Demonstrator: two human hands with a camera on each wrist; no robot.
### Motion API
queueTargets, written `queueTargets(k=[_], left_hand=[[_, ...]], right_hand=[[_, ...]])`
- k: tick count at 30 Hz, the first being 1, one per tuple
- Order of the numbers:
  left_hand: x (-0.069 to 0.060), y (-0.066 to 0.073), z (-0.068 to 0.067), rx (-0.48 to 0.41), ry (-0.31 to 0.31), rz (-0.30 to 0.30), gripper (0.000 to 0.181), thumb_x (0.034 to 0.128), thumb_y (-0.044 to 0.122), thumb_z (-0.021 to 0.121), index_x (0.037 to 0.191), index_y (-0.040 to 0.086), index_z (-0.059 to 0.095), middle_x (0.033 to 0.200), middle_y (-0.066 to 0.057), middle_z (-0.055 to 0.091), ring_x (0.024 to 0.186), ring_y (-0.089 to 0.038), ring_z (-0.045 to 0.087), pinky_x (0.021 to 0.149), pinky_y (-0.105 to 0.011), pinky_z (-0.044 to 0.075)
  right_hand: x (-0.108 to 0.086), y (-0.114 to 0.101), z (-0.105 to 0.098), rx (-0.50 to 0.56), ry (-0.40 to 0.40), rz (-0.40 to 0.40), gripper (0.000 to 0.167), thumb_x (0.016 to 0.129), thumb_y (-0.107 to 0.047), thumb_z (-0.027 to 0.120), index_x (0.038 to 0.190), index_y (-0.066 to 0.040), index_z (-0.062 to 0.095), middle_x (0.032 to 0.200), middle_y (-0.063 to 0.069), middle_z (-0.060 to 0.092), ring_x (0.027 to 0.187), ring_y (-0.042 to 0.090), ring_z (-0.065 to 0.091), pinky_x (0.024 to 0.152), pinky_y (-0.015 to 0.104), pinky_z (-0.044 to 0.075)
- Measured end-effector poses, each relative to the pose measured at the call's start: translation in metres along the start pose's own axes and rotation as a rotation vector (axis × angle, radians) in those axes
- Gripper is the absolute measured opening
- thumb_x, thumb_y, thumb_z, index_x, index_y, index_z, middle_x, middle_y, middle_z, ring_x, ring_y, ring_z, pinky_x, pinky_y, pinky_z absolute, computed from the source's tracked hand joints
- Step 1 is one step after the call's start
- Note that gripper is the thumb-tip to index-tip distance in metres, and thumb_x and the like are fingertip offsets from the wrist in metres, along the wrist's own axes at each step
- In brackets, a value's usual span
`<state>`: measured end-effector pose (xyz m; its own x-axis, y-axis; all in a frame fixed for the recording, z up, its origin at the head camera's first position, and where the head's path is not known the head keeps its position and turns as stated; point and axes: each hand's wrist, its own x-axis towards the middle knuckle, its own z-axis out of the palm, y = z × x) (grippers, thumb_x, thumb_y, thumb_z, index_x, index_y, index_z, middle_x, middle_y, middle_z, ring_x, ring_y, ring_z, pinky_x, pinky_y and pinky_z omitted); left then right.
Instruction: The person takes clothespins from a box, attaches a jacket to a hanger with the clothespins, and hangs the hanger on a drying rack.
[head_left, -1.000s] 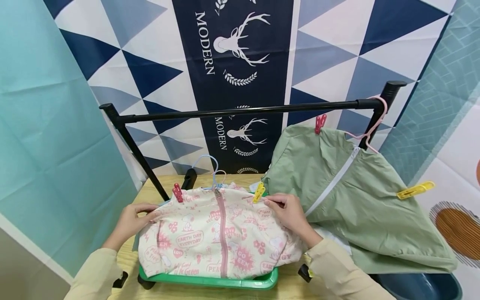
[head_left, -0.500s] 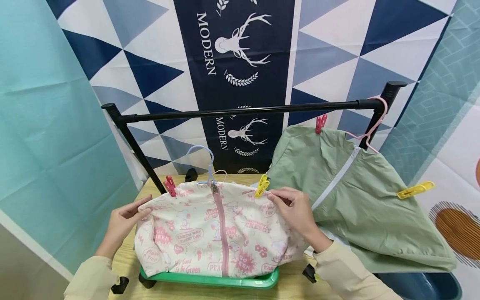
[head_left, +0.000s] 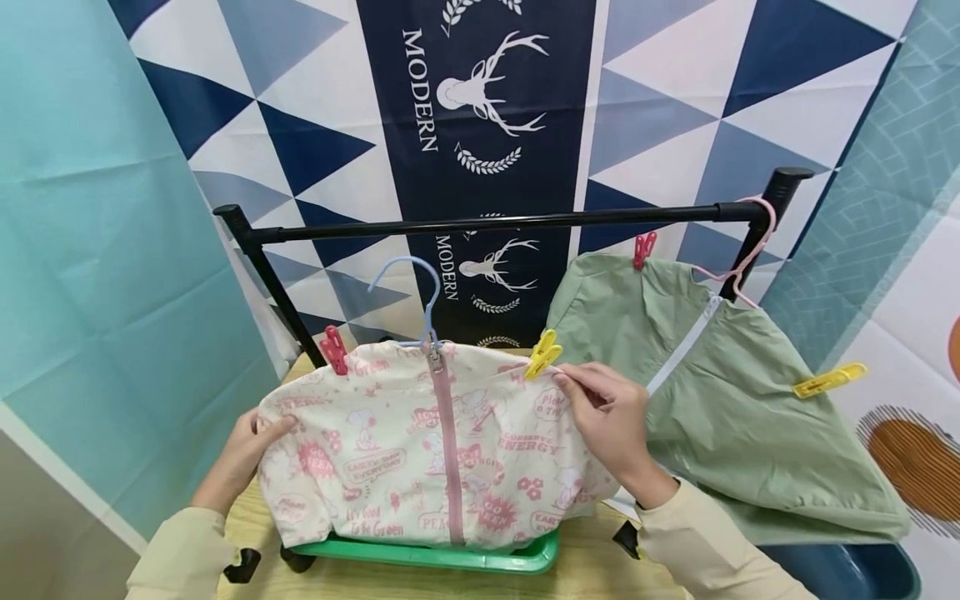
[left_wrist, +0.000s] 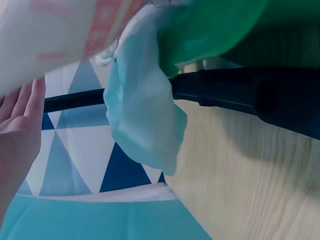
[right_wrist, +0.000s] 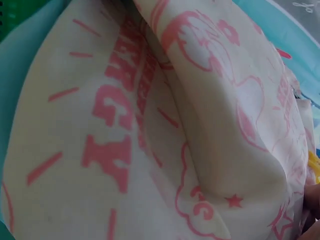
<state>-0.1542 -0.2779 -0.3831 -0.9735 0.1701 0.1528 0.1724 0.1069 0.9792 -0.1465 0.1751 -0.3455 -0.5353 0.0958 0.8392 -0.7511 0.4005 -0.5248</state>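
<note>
A cream jacket (head_left: 375, 450) with pink prints and a pink zip hangs on a blue hanger (head_left: 431, 292), raised partly above a green basket (head_left: 420, 557). My left hand (head_left: 242, 454) holds its left shoulder, thumb in front and fingers behind the cloth. In the left wrist view, straight fingers of the left hand (left_wrist: 20, 120) show below the cloth. My right hand (head_left: 618, 417) pinches the other shoulder, beside a yellow clothespin (head_left: 543, 355). A red clothespin (head_left: 334, 350) clips the left shoulder. Printed fabric (right_wrist: 150, 125) fills most of the right wrist view.
Behind the jacket stands a black rack with a crossbar (head_left: 487, 223). A green jacket (head_left: 720, 417) hangs at its right end on a pink hanger (head_left: 753, 250), with red and yellow clothespins. A dark blue tub (head_left: 847, 571) sits below it. Beneath the basket is a wooden tabletop (head_left: 592, 567).
Both hands have lifted the jacket and spread its shoulders wider. The blue hanger's hook has risen towards the crossbar. More of the left hand's fingers are now behind the cloth.
</note>
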Motion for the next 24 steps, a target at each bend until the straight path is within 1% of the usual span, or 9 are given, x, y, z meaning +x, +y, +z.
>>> queueTargets(k=[3,8,11,14,16,18,21,22,24], left_hand=[[-0.002,0.001,0.001,0.000,-0.044,0.013,0.030,0.0989,0.006,0.046,0.102,0.030,0.064,0.086,0.013,0.072,0.073,-0.003,0.069,0.065,-0.022,0.058],[-0.002,0.005,0.003,-0.005,-0.122,0.092,0.030,0.0992,0.005,0.043,0.106,0.026,0.062,0.091,0.014,0.071,0.080,-0.001,0.068,0.070,-0.020,0.057],[-0.001,0.008,0.005,0.028,-0.159,0.103,0.026,0.0986,0.006,0.044,0.109,0.025,0.059,0.095,0.015,0.068,0.084,-0.001,0.066,0.073,-0.019,0.056],[-0.002,0.010,0.007,0.128,-0.172,0.103,0.032,0.0971,0.009,0.048,0.122,0.029,0.050,0.106,0.021,0.062,0.094,0.004,0.061,0.078,-0.016,0.052],[-0.002,0.013,0.009,0.186,-0.177,0.074,0.032,0.0959,0.012,0.052,0.126,0.023,0.048,0.104,0.023,0.059,0.092,0.007,0.058,0.076,-0.016,0.049],[-0.001,0.015,0.013,0.257,-0.212,0.043,0.044,0.0950,0.015,0.056,0.137,0.014,0.042,0.116,0.018,0.056,0.103,0.011,0.052,0.084,-0.022,0.051],[0.003,0.017,0.022,0.363,-0.272,0.002,0.064,0.0901,0.018,0.066,0.142,-0.004,0.036,0.133,-0.008,0.055,0.125,-0.012,0.053,0.100,-0.046,0.048],[0.004,0.018,0.026,0.420,-0.284,-0.002,0.075,0.0872,0.021,0.071,0.147,-0.002,0.031,0.144,-0.015,0.046,0.136,-0.022,0.045,0.105,-0.054,0.043],[0.012,0.017,0.037,0.515,-0.305,0.036,0.090,0.0782,0.023,0.080,0.149,-0.001,0.029,0.151,-0.025,0.036,0.141,-0.040,0.034,0.107,-0.066,0.032]], right_hand=[[0.005,-0.001,-0.004,-0.027,0.052,-0.007,0.013,0.076,0.010,0.074,0.087,0.004,0.076,0.078,0.019,0.073,0.071,-0.013,0.059,0.058,0.005,0.047],[0.021,-0.005,-0.012,-0.048,0.164,-0.001,0.012,0.077,0.007,0.074,0.088,0.004,0.077,0.081,0.019,0.074,0.070,-0.012,0.060,0.058,0.003,0.046],[0.030,-0.006,-0.019,-0.050,0.208,0.025,0.011,0.078,0.005,0.074,0.089,0.004,0.077,0.082,0.002,0.075,0.067,-0.011,0.060,0.058,0.003,0.046],[0.037,-0.006,-0.027,-0.057,0.259,0.066,0.011,0.079,0.002,0.075,0.089,0.004,0.077,0.084,-0.020,0.070,0.065,-0.011,0.059,0.055,0.003,0.045],[0.041,-0.005,-0.034,-0.049,0.290,0.084,0.011,0.080,0.001,0.074,0.090,0.006,0.076,0.083,-0.027,0.068,0.062,-0.011,0.057,0.054,0.003,0.043],[0.045,-0.002,-0.042,-0.035,0.333,0.109,0.013,0.081,0.000,0.074,0.091,0.008,0.075,0.082,-0.027,0.068,0.061,-0.010,0.056,0.053,0.004,0.042],[0.048,0.003,-0.056,-0.021,0.388,0.128,0.015,0.081,0.001,0.073,0.092,0.011,0.074,0.081,-0.024,0.070,0.059,-0.009,0.056,0.052,0.004,0.041],[0.048,0.005,-0.061,-0.014,0.405,0.140,0.016,0.081,0.001,0.073,0.092,0.012,0.073,0.081,-0.023,0.070,0.059,-0.009,0.057,0.053,0.004,0.042],[0.048,0.008,-0.070,-0.020,0.435,0.162,0.017,0.081,0.000,0.073,0.094,0.012,0.073,0.081,-0.023,0.071,0.059,-0.009,0.057,0.053,0.004,0.042]])
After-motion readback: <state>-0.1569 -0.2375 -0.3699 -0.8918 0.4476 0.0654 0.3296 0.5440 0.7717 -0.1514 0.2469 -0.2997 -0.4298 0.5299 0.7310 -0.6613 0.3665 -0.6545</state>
